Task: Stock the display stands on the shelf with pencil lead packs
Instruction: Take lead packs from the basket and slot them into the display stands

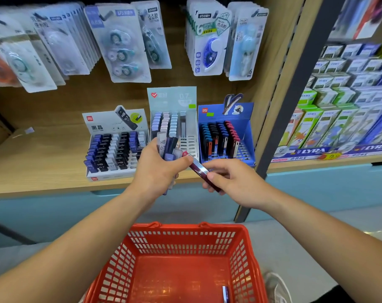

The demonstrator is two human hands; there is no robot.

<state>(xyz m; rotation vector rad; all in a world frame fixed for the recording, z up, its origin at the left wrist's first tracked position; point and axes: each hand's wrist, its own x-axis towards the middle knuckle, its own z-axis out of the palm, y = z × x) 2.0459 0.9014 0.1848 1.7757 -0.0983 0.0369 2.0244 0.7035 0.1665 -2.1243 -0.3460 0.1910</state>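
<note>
My left hand (pixel 157 169) is curled round a fanned bunch of slim plastic pencil lead packs (pixel 163 143), held in front of the tall pale-blue cardboard display stand (pixel 172 99) as feed stock. My right hand (pixel 233 182) pinches one dark maroon pack (pixel 199 169) below that stand; likely for the blue cardboard stand (pixel 250 130) right of it.

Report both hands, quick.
The left hand grips a bunch of lead packs.
The right hand pinches one dark red pack.
</note>
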